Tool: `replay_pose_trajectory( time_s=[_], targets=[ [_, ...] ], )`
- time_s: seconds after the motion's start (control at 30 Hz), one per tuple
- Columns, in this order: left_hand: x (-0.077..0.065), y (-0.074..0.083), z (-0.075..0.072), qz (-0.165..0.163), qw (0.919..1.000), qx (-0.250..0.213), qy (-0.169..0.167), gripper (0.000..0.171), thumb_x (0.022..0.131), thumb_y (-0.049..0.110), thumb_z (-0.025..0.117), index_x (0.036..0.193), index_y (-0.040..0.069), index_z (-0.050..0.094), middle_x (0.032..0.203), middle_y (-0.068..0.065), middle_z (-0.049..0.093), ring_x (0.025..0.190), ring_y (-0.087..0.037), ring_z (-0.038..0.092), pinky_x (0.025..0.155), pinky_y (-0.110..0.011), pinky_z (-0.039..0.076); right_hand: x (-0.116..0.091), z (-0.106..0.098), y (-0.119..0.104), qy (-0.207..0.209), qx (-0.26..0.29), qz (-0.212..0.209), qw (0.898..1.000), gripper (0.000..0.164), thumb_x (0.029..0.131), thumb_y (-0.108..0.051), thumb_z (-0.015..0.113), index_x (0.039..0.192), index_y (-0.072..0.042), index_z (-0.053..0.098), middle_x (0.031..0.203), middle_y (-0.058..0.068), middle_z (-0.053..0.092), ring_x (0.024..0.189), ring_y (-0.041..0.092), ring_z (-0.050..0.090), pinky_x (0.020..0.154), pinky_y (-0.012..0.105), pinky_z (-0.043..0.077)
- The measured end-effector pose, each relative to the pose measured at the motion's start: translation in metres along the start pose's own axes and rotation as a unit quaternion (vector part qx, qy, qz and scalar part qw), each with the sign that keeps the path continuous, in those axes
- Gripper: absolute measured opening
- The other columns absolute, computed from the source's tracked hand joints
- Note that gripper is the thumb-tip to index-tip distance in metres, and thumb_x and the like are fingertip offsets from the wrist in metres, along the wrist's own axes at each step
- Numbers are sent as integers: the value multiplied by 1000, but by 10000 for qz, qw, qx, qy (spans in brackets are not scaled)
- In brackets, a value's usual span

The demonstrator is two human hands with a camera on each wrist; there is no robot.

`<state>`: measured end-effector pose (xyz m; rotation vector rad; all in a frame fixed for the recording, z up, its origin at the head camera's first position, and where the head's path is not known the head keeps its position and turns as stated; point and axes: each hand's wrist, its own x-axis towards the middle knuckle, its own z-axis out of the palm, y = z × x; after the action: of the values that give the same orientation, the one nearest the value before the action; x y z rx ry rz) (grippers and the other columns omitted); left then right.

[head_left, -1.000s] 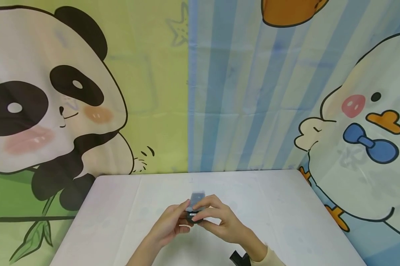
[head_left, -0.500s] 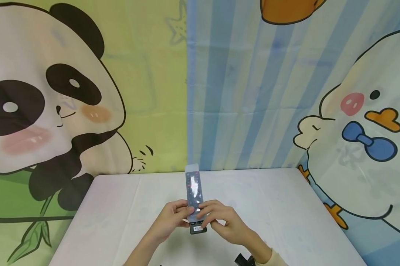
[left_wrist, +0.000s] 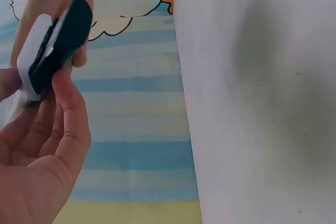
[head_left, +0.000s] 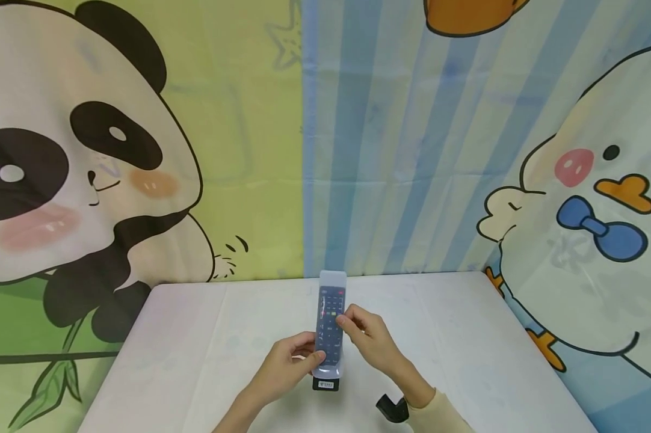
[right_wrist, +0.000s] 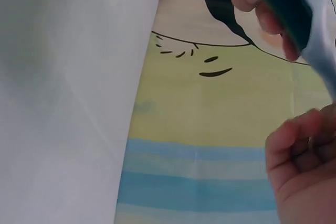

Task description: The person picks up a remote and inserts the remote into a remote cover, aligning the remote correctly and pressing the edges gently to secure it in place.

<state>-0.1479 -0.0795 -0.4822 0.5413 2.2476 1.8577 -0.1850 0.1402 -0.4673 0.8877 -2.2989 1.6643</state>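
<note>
A dark remote control (head_left: 330, 337) with rows of small buttons stands tilted up over the table, inside a translucent plastic cover (head_left: 333, 278). Its black lower end, with a white label, pokes out of the cover. My left hand (head_left: 284, 368) grips the lower part, thumb on the front and fingers behind. At the right edge, about halfway up, my right hand (head_left: 371, 338) pinches the cover with thumb and index finger. In the left wrist view the remote's dark end (left_wrist: 65, 40) points towards the camera. The right wrist view catches only part of the cover (right_wrist: 320, 40).
A white table (head_left: 222, 337) lies beneath both hands. Behind it hang cartoon curtains with a panda (head_left: 157, 240) on the left and a white bird (head_left: 580, 288) on the right. A black curved piece (head_left: 393, 410) shows beside the right cuff.
The remote in its cover has swung up from nearly end-on to show its button face. My right hand has moved from the lower end up to the right edge.
</note>
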Motion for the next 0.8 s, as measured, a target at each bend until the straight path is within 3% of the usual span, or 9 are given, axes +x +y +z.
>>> replay_pose_trajectory(
  time_s=[0.13,0.37,0.53,0.7,0.8],
  targets=[
    [-2,5,0,150,9998,94,-5,29,100,22,65,124,5,65,99,0,70,89,-16,67,74,-30,57,4,1,1,-177,141,-336,9992,25,104,-6,53,82,-16,51,65,-6,44,55,7,41,45,24,35],
    [-1,5,-4,293,9984,458,-129,29,101,32,61,121,11,64,96,4,69,85,-14,64,72,-29,55,6,4,0,-350,506,-361,9975,26,103,1,52,81,-13,51,63,-1,44,54,7,41,46,23,35],
    [1,5,-3,467,9981,393,-128,31,107,31,50,124,8,61,98,0,70,83,-15,67,70,-33,57,7,9,-2,-744,595,-553,9939,27,103,1,52,81,-14,50,63,-2,42,54,5,37,45,24,33],
    [0,6,6,939,9949,310,216,28,111,20,39,124,4,59,89,-1,67,74,-13,65,62,-32,57,7,10,-8,-1008,690,-701,9900,31,102,5,49,79,-15,47,61,-1,41,53,2,36,45,20,31],
    [-3,11,10,1388,9886,182,557,25,110,11,37,117,3,60,81,0,65,64,-11,63,53,-32,55,9,12,-17,-883,609,-1122,9879,34,99,13,49,77,-14,47,59,0,41,53,1,34,45,18,30]
  ],
)
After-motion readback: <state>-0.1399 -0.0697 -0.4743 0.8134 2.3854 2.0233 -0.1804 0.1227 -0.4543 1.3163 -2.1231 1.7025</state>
